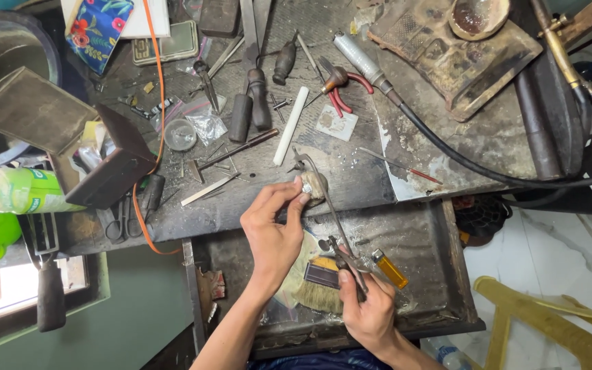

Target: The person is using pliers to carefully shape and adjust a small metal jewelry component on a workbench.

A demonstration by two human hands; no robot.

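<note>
- Head view: the left hand (273, 229) pinches a small silvery ring (307, 186) between thumb and fingertips, pressing it against a pale block (318, 183) at the table (351, 175) edge.
- The ring looks light, stiff and slippery; its outer rim seems the best hold.
- The right hand (368, 312), over the open drawer (426, 236), is closed around long thin tongs (334, 219) whose tips reach the ring.
- An orange lighter (390, 268) lies nearby.
</note>
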